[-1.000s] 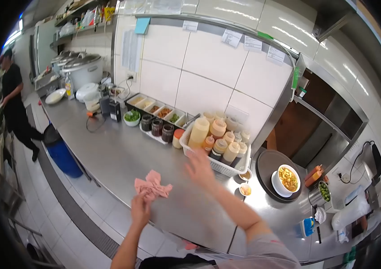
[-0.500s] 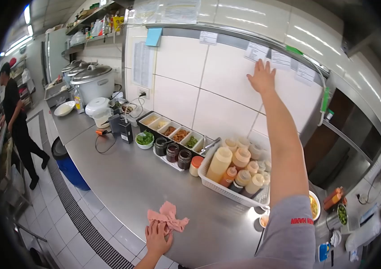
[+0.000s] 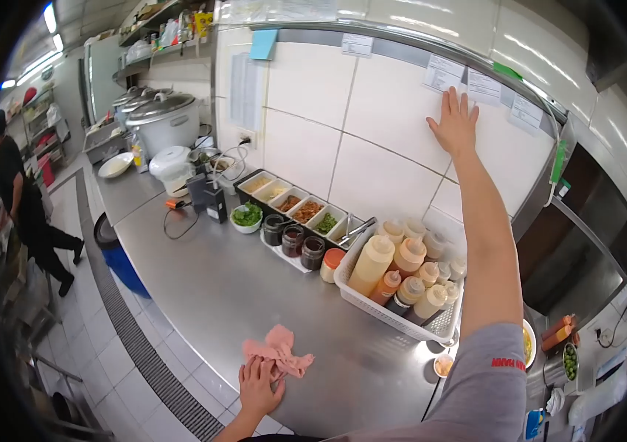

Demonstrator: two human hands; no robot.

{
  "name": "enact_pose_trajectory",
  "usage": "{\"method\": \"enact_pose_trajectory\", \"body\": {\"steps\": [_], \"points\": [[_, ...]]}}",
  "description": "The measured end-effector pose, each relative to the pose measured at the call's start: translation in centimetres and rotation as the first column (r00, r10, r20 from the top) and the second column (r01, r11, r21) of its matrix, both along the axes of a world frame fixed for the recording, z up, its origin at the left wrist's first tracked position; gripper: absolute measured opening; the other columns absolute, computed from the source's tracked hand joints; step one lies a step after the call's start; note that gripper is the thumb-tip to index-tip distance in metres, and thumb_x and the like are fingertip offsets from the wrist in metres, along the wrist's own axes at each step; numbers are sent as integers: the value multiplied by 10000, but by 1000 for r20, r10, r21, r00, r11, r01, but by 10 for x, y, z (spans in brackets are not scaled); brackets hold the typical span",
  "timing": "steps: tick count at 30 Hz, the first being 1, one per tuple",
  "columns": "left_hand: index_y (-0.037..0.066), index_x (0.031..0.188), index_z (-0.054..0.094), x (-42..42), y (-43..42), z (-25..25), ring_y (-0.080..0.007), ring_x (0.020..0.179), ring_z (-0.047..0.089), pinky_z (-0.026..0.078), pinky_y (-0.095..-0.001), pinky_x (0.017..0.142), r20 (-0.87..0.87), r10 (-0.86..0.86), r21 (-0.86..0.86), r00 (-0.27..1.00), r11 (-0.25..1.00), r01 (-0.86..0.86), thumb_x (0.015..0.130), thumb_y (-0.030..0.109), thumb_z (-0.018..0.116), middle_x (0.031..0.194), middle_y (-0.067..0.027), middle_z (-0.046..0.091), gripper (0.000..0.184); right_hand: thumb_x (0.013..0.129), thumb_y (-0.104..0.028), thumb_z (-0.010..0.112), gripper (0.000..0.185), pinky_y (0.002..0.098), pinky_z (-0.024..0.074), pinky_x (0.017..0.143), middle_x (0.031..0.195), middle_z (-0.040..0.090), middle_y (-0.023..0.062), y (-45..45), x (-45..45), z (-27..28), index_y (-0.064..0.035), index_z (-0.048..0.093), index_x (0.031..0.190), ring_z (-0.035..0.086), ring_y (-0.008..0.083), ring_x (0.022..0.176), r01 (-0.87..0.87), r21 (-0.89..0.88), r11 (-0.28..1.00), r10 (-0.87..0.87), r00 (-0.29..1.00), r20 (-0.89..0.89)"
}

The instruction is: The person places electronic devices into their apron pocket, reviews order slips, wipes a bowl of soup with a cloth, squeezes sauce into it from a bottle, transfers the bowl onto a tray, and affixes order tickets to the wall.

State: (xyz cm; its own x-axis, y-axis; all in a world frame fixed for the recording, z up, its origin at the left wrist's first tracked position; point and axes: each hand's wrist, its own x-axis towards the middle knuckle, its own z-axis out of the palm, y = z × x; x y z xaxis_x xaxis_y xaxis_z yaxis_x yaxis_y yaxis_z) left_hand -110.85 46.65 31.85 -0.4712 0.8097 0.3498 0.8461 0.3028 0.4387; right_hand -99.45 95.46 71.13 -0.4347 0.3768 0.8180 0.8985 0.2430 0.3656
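My left hand [image 3: 260, 388] rests on the steel counter [image 3: 210, 295], its fingers bent over the near edge of a crumpled pink cloth [image 3: 281, 355]. My right hand [image 3: 455, 124] is raised to the white tiled wall with the fingers spread and nothing in them. Its fingertips overlap the lower edge of a printed paper slip [image 3: 444, 72] on the metal rail; whether they press on it I cannot tell. Two more slips, a middle one [image 3: 483, 87] and a right one [image 3: 526, 113], hang beside it.
A white basket [image 3: 394, 318] of squeeze bottles stands below my right arm. Left of it are dark jars [image 3: 292, 240], a red-lidded jar [image 3: 332, 265], a topping tray [image 3: 273, 208] and a bowl of greens [image 3: 246, 218]. Large pots [image 3: 162, 121] stand farther back. A person [image 3: 22, 199] walks at far left.
The view has shifted a little, so the counter and wall sit farther right. Both hands keep nearly the same places on the cloth and by the slip. The person at left has moved slightly.
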Motion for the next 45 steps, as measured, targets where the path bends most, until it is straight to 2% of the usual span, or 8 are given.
{"method": "enact_pose_trajectory", "body": {"steps": [8, 14, 19, 24, 25, 27, 32, 45], "points": [[111, 1112, 498, -4, -19, 5, -302, 1191, 310, 276, -485, 951, 79, -40, 183, 996, 983, 25, 692, 215, 610, 1237, -115, 383, 448, 726, -246, 608, 398, 478, 299, 916, 1151, 462, 168, -199, -121, -230, -70, 539, 1075, 389, 389, 1104, -841, -344, 417, 882, 466, -72], [31, 681, 607, -31, -40, -33, -151, 745, 569, 439, -294, 578, 816, -366, 482, 447, 859, -176, 709, 199, 598, 774, -96, 592, 171, 815, -116, 525, 122, 334, 418, 664, 823, 561, 150, -418, -141, -361, -17, 581, 859, 540, 269, 770, -658, -733, -169, 694, 449, -563], [14, 885, 578, -55, -147, -109, -150, 729, 546, 434, -282, 662, 760, -183, 589, 623, 600, -542, 853, 205, 455, 759, -116, 578, 229, 823, -111, 520, 125, 337, 388, 465, 576, 528, 92, -487, -52, -373, -41, 557, 725, 489, 253, 468, -472, -829, -300, 758, 409, -508], [83, 1093, 519, -35, -354, -291, -270, 712, 588, 468, -356, 639, 687, 645, -90, 334, 531, -843, 792, 134, 499, 798, -144, 616, 306, 810, -87, 525, 190, 309, 434, 539, 722, 566, 129, -559, 18, -430, -36, 559, 990, 536, 236, 557, -226, -889, -398, 790, 409, -457], [71, 1079, 553, -14, -401, -311, -288, 833, 582, 455, -344, 751, 716, 686, -543, -128, 432, -720, 786, 171, 494, 974, -156, 599, 316, 805, -98, 547, 272, 287, 431, 512, 707, 563, 93, -554, 33, -450, -44, 535, 1071, 520, 184, 517, -86, -918, -386, 793, 477, -378], [65, 923, 634, 60, -532, -451, -271, 815, 599, 465, -376, 711, 295, 830, -837, 474, 464, -290, 778, 226, 465, 902, -157, 618, 275, 798, -110, 566, 293, 265, 424, 489, 711, 557, 64, -543, 60, -497, -47, 535, 1083, 503, 143, 499, 3, -900, -435, 664, 676, -319], [131, 1047, 501, 148, -559, -312, -117, 652, 529, 412, -224, 479, 601, 347, -798, -720, 218, -562, 810, 326, 520, 873, -21, 557, 308, 798, -101, 567, 409, 221, 395, 419, 735, 552, 36, -527, 79, -531, -82, 468, 1195, 510, 85, 513, -36, -855, -517, 223, 959, -175], [124, 1116, 495, -18, -477, -263, -156, 798, 540, 433, -290, 675, 859, 333, -499, -390, 366, -786, 836, 306, 503, 983, -41, 563, 335, 824, -201, 542, 441, 251, 447, 455, 851, 532, 68, -507, 48, -526, -107, 370, 1219, 561, 148, 593, -544, -719, -433, -541, 794, -275]]}}
